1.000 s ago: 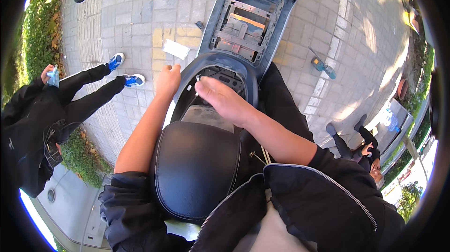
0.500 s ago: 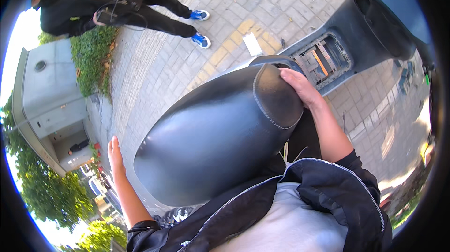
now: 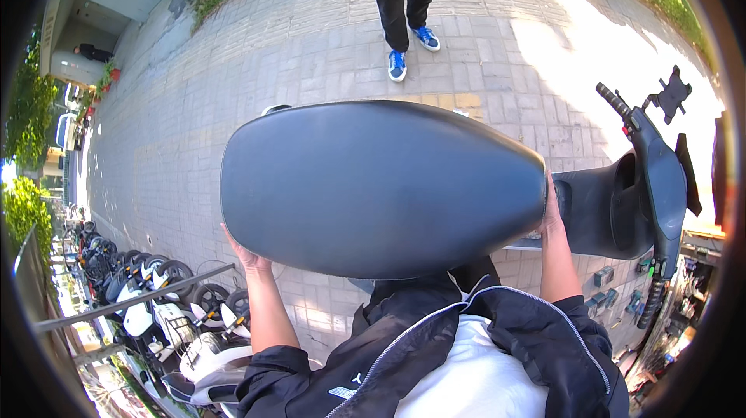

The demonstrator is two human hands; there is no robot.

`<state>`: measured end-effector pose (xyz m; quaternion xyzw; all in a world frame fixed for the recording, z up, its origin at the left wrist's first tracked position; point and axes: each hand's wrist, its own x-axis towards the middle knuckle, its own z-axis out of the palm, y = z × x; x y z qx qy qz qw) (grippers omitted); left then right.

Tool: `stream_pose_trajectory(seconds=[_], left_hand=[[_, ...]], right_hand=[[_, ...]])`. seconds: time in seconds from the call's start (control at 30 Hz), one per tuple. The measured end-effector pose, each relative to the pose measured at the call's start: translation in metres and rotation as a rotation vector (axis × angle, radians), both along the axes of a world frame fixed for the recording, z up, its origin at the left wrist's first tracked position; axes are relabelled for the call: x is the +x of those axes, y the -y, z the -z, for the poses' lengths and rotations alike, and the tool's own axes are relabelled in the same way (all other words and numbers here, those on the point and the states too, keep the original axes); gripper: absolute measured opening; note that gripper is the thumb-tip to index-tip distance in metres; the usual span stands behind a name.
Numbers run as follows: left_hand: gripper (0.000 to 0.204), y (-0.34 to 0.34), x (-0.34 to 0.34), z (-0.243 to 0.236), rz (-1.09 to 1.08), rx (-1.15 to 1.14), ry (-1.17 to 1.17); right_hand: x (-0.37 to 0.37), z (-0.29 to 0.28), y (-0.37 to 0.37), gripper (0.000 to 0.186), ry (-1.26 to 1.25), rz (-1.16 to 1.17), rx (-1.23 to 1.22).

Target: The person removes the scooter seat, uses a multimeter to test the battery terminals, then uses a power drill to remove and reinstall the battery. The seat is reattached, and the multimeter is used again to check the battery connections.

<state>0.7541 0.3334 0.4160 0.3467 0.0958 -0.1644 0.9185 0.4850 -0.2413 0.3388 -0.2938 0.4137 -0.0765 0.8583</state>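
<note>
One black scooter seat [image 3: 381, 185] held up crosswise at chest height over the brick pavement [image 3: 233, 107], beside the scooter body [image 3: 622, 208]. Left hand [image 3: 245, 256] grips its wide end from below, right hand [image 3: 550, 212] its narrow end. No containers visible.

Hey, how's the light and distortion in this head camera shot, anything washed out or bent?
Head view: hard sun, with the pavement blown out at upper right; soft sheen along the black scooter seat; fisheye bends the paving lines and railing toward a dark rim; left hand and right hand are in the seat's shade, reasonably sharp.
</note>
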Motion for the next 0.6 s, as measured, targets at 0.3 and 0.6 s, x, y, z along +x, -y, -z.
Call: stream_pose_trajectory(seconds=[0.3, 0.6], left_hand=[[0.058, 0.048, -0.021, -0.076, 0.004, 0.055, 0.173], [0.053, 0.096, -0.039, -0.218, 0.123, -0.034, 0.475]], right_hand=[[-0.004, 0.017, 0.071, 0.063, 0.090, -0.087, 0.010], [0.041, -0.092, 0.174, 0.062, 0.095, -0.135, -0.479]])
